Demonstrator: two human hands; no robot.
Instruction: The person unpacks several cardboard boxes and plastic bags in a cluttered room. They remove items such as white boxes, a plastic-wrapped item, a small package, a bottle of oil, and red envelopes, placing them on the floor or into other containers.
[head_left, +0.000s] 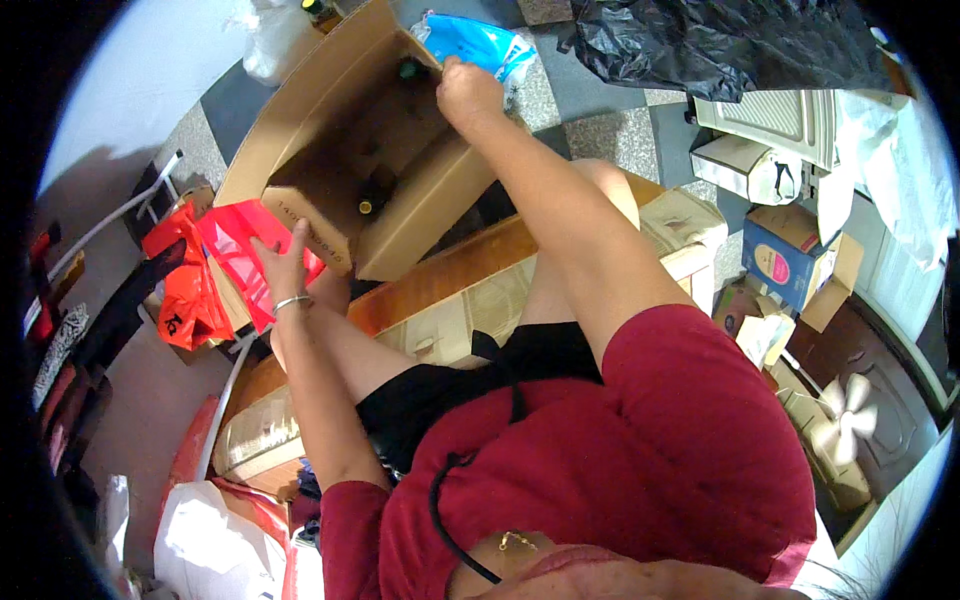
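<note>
A large open cardboard box (427, 217) stands tilted on the floor before me, its flaps folded out. Inside it are a bottle with a yellow cap (366, 206) and a dark green rounded thing (410, 69). My right hand (470, 91) grips the box's far right edge, fingers curled over the rim. My left hand (285, 262) has its thumb and fingers apart, against a pinkish-red plastic bag (244, 244) beside the near left flap; whether it grips the bag or flap I cannot tell. An orange-red bag (187, 277) lies farther left.
A wooden bench with patterned cushions (457, 292) is beneath me. A blue plastic bag (476, 45) lies beyond the box. Black plastic sheeting (720, 45) is at the upper right. A blue carton (784, 259) and a white fan (847, 420) are at right, a metal rack (120, 214) at left.
</note>
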